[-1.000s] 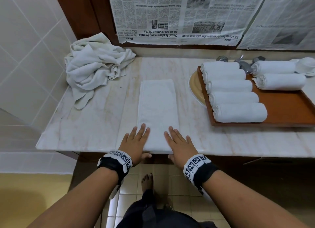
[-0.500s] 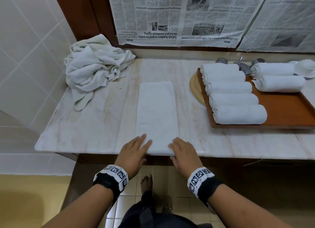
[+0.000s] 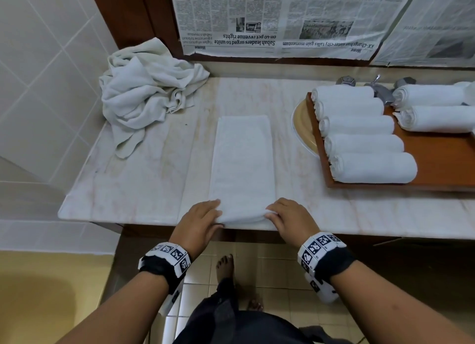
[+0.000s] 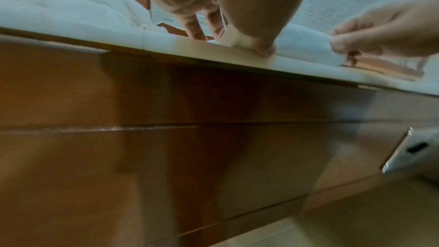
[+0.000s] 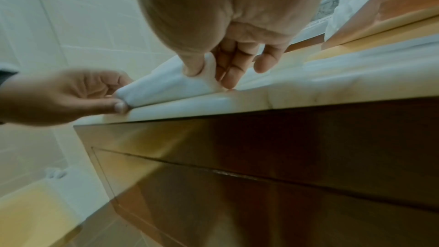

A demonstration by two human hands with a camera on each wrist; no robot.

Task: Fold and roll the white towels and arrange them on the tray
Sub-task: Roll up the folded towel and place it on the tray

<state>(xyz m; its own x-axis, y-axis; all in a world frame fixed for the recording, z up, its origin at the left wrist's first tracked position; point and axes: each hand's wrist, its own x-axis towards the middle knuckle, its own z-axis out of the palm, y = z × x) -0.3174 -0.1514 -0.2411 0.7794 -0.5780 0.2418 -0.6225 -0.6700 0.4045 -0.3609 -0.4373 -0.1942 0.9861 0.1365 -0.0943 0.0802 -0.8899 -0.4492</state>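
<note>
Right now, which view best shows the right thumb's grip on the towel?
Right wrist: the thumb presses into the lifted towel edge against the fingers. Head view hides the thumb behind the right hand; left wrist shows it distant, blurred.

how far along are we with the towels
Done: seven rolled towels lie on the tray. In hand: the left hand and right hand pinch the near end of the folded towel, starting its roll. Left: the crumpled pile.

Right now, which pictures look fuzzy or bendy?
Head view: sharp, though the counter edge bows from the wide lens. Left wrist view: blurry, the right hand smeared. Right wrist view: soft, with a glossy sheen on the wooden cabinet.
</note>
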